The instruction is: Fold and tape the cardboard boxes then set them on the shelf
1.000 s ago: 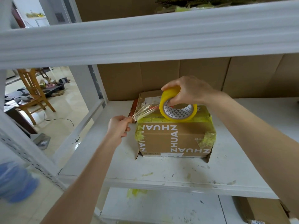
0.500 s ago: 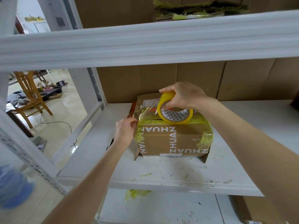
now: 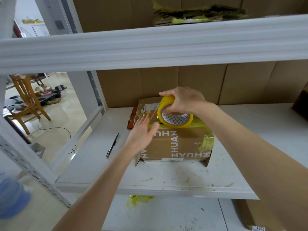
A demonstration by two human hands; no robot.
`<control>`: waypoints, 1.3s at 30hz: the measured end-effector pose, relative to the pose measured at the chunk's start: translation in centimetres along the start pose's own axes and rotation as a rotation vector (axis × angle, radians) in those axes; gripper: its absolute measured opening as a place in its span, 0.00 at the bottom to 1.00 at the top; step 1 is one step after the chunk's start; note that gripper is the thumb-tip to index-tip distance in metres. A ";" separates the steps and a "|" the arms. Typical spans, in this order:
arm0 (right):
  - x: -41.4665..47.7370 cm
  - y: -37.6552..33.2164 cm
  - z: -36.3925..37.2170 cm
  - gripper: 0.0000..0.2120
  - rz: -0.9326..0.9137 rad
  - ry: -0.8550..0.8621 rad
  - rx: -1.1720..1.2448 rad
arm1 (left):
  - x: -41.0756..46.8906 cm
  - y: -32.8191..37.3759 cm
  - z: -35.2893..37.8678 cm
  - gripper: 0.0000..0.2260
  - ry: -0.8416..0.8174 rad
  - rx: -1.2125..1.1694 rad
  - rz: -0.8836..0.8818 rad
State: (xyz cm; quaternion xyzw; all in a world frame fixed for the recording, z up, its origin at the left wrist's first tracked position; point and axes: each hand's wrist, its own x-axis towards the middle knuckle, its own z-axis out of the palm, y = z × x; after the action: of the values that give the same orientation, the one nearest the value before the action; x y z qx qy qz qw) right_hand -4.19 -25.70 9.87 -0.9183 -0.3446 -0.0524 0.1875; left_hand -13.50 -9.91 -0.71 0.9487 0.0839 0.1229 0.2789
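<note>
You get a bright, even picture. Light comes from the room at the left, where the glossy floor (image 3: 55, 117) throws pale glare. Shadows are soft, a thin one under the cardboard box (image 3: 183, 144). Your left hand (image 3: 141, 132) is smeared with blur, while the tape roll (image 3: 176, 125) in your right hand (image 3: 183, 100) is crisp. The wide lens bows the upper shelf beam (image 3: 150, 45), and a blue shape (image 3: 11, 197) at lower left is out of focus.
</note>
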 end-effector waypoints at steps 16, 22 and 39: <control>0.2 0.3 0.0 0.33 -0.012 -0.005 0.037 | -1.9 -0.3 -1.8 0.36 0.119 -0.319 -0.097; -1.0 2.4 -0.1 0.31 0.038 -0.038 0.350 | -0.8 0.6 -1.6 0.40 0.026 0.369 -0.056; -4.0 8.4 -3.8 0.29 0.045 0.067 0.229 | -0.9 2.6 0.2 0.53 -0.081 0.529 0.141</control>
State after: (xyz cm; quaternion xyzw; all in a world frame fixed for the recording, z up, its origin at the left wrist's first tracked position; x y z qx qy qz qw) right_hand -1.64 -35.37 9.88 -0.8962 -0.3211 -0.0389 0.3036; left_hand -14.07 -12.38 0.40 0.9962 0.0356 0.0781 0.0152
